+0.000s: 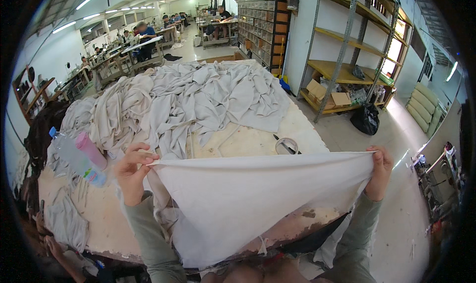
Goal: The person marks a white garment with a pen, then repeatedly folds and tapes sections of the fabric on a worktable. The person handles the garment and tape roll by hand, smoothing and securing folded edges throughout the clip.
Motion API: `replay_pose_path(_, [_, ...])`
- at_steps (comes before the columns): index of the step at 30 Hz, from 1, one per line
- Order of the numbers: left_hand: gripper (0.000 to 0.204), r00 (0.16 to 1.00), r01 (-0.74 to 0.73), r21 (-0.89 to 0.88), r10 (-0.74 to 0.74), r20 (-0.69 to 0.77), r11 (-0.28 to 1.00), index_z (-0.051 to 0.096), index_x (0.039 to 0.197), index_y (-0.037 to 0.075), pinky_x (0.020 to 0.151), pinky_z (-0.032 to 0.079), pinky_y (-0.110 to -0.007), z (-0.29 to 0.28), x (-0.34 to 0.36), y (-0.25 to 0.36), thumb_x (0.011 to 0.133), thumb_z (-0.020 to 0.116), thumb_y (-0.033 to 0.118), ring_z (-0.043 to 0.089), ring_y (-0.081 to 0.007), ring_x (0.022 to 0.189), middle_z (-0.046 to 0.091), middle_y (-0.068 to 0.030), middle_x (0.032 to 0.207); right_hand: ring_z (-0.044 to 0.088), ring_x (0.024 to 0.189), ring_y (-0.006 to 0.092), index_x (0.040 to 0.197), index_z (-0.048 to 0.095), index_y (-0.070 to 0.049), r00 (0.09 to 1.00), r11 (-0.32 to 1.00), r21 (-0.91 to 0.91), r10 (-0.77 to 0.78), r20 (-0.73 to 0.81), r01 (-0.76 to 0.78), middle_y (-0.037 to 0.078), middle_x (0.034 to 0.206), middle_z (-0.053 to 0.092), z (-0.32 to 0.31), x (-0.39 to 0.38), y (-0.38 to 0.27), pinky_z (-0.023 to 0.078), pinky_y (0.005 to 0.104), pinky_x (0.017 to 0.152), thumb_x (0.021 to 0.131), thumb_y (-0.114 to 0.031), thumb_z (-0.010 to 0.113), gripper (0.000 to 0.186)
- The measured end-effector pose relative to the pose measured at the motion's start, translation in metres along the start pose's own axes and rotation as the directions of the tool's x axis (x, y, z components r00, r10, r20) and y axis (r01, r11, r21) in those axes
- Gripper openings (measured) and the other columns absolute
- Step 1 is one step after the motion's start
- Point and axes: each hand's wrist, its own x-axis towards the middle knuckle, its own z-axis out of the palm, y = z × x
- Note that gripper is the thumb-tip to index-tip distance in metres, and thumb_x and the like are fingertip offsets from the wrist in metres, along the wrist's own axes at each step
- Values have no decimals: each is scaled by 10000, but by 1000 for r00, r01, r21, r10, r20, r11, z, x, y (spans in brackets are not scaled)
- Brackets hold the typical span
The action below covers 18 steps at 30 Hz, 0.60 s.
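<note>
Head view: the left hand [133, 171] pinches one corner of a white cloth [258, 189] between thumb and fingers, and the right hand [379, 171] is closed over the opposite corner. Between them the top edge is drawn nearly straight; the rest hangs in a slanting fall over the near edge of the surface [310, 134]. So this piece looks picked up and spread by its edge, but not yet laid down or folded; I judge its handling to be midway.

Just beyond lie a ring [292, 140] and a dark tool, too small to tell apart well. To the left stand a bottle [72, 154] and a pink cup [92, 151], with a small grey cloth [65, 221] nearer. Farther back, a big pile [213, 94] of pale cloth lies loose and crumpled; by its look, most of it is unsorted. Whether any piece is finished, I cannot tell.
</note>
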Motion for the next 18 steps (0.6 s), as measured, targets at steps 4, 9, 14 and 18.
replay_pose_path(4, [136,978,-207,184,202,44,961,648,722,50,828,416,-366,-14,3,-2,627,684,-41,557,-232,917,696,-93,763,488,710,101,829,671,6,999,999,-28,-28,19,28,17,770,599,1,-8,17,351,233,641,849,-354,647,361])
replay_pose_path(9, [136,952,-301,435,298,77,849,667,711,68,817,399,-364,-34,0,0,619,700,-26,549,-225,891,698,-65,753,473,718,116,827,682,-9,990,991,15,-135,28,134,22,762,570,3,-14,34,343,250,633,838,-355,658,347])
replay_pose_path(14, [275,885,-138,543,-143,443,828,657,932,61,861,415,-374,-29,3,27,662,705,39,566,-265,899,669,-113,968,501,721,140,868,704,-29,936,987,-19,-145,320,159,39,767,577,28,-23,13,374,265,630,787,-292,692,275])
replay_pose_path(18, [403,641,-27,474,-349,684,880,575,1137,21,916,413,-360,45,-1,25,767,682,141,556,-279,1033,595,-137,1127,539,689,153,898,716,-50,669,991,-86,-5,744,103,46,767,585,77,-42,-18,415,270,617,765,-116,699,149])
